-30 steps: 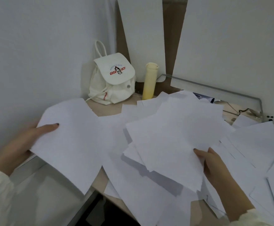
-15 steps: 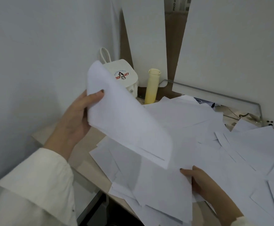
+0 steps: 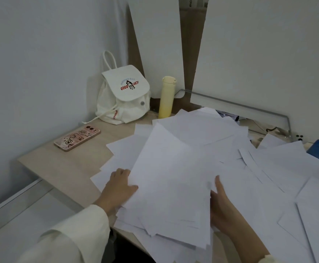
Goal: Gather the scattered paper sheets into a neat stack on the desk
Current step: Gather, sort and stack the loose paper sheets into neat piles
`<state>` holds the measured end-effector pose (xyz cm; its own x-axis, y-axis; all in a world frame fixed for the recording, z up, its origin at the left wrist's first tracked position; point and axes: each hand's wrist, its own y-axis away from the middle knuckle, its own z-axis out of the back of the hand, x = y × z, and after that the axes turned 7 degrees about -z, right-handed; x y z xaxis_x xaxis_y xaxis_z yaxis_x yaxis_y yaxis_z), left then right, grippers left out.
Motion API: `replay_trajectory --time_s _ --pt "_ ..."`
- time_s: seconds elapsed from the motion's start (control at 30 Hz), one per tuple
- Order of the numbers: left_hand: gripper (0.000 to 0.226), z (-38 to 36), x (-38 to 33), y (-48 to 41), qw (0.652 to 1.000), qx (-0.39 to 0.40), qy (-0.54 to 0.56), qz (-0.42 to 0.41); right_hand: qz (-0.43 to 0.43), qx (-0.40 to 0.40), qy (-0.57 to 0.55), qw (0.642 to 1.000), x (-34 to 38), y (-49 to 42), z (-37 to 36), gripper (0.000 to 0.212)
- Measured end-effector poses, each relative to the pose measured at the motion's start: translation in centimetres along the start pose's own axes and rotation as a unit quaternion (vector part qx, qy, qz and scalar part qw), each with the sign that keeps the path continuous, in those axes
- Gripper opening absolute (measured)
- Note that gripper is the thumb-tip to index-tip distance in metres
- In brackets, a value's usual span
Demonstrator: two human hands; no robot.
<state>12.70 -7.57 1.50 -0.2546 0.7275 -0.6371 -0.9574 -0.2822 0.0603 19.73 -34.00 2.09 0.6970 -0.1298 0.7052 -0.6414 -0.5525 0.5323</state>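
The desk [image 3: 69, 168] in front of the backpack [image 3: 124, 97] is covered in loose paper sheets [image 3: 287, 168], spreading far to the backpack's right. The gathering step is under way: a skewed bundle [image 3: 173, 186] sits nearest the person, well in front of the backpack. The left hand [image 3: 118, 188] curls round its left edge. The right hand [image 3: 221, 204] clasps the right edge, thumb on top, with the other fingers hidden. Next, squaring the edges seems called for, then reaching for more sheets. Half a second ago the left hand held one sheet raised before the backpack; it now lies on the bundle. A phone [image 3: 77, 137] now shows front-left of the backpack.
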Motion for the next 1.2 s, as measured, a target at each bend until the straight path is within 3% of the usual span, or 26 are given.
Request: replay_trajectory --time_s 0.07,0.13,0.23,0.3,0.47,0.57,0.63,0.73,0.83,1.0,1.13,1.2 --pt "0.047 -0.7 0.1 0.1 0.998 0.008 -0.059 -0.02 0.01 -0.033 0.044 0.998 0.0 -0.2 -0.4 0.043" --pt "0.056 -1.0 -0.2 0.0 0.997 0.035 -0.052 -0.046 0.027 -0.058 0.082 0.995 0.1 -0.4 -0.8 0.029" --pt "0.059 -1.1 -0.5 -0.1 0.994 0.084 -0.018 -0.065 0.05 -0.099 0.122 0.986 0.0 -0.9 -1.1 0.044" --pt "0.063 -1.0 -0.4 -0.1 0.993 0.096 0.052 -0.05 0.074 -0.109 0.145 0.981 0.0 -0.9 -1.2 0.042" --pt "0.097 0.5 -0.5 -0.7 0.993 -0.036 0.111 -0.025 0.143 -0.071 0.196 0.968 1.5 1.2 -1.7 0.034" --pt "0.107 2.9 -2.5 -0.9 0.968 -0.102 0.225 -0.05 0.169 -0.048 0.219 0.96 3.2 2.9 -2.0 0.028" --pt "0.091 4.4 -4.2 -0.9 0.94 -0.133 0.303 -0.085 0.185 -0.033 0.227 0.955 4.4 3.9 -2.2 0.028" --pt "0.048 5.4 -6.6 -0.3 0.898 -0.169 0.383 -0.132 0.217 -0.018 0.186 0.958 5.9 4.9 -3.0 0.031" --pt "0.035 5.6 -7.9 0.4 0.867 -0.2 0.435 -0.138 0.259 -0.005 0.138 0.956 7.3 5.4 -4.0 0.03" --pt "0.023 4.9 -8.1 1.2 0.874 -0.187 0.428 -0.135 0.268 -0.037 0.17 0.948 7.2 5.1 -4.9 0.023" --pt "0.021 6.6 -8.8 1.4 0.871 -0.205 0.415 -0.166 0.306 -0.045 0.206 0.928 7.7 5.2 -5.4 0.078" --pt "0.02 7.6 -9.8 1.6 0.858 -0.222 0.423 -0.188 0.327 -0.036 0.21 0.921 8.5 5.5 -5.8 0.083"
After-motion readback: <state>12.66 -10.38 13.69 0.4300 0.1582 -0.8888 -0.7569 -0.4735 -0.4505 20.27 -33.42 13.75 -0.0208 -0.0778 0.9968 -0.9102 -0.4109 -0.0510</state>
